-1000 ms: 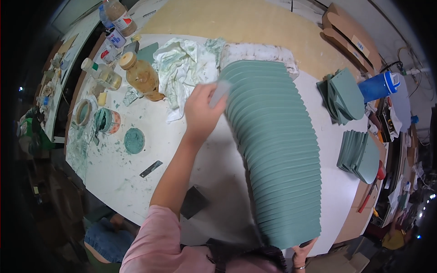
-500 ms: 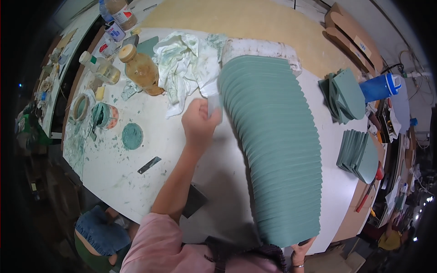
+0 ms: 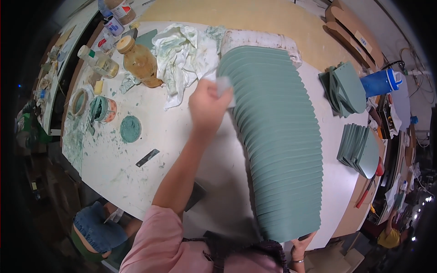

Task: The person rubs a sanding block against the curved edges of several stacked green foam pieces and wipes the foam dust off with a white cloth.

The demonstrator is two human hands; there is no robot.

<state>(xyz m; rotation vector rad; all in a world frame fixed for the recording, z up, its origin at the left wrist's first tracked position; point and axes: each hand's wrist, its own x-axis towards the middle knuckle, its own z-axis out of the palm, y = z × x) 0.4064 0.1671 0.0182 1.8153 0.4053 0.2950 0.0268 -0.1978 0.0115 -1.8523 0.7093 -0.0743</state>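
Pinching a pale, flat piece (image 3: pixel 224 90) between thumb and fingers: our left hand (image 3: pixel 208 108), beside the far left edge of the fanned stack of green sheets (image 3: pixel 282 141). Contact between piece and stack: we cannot tell.
Our right hand (image 3: pixel 302 244): at the stack's near end, partly hidden by it; how its fingers close, we cannot tell.
Stack, position: lengthways on the white table (image 3: pixel 227 177), from the stained white block (image 3: pixel 259 38) to just before our body.
Risks, as we judge them: a hard sideways push could skew the overlapping sheets, which appear merely lapped; slack support at our right hand could let the near end slip; crumbs from the rough green disc (image 3: pixel 130 129) could mark the smooth faces if our sleeve (image 3: pixel 154 232) carried them over.
Materials: sheets matt, thin, seemingly stiff, curved along the left, sawtoothed along the right. Cloth (image 3: pixel 182 57) white, crumpled, green-smeared. Bottle (image 3: pixel 140 66) rounded, amber, stained. Pale piece translucent-looking, too blurred for us to name its stuff.
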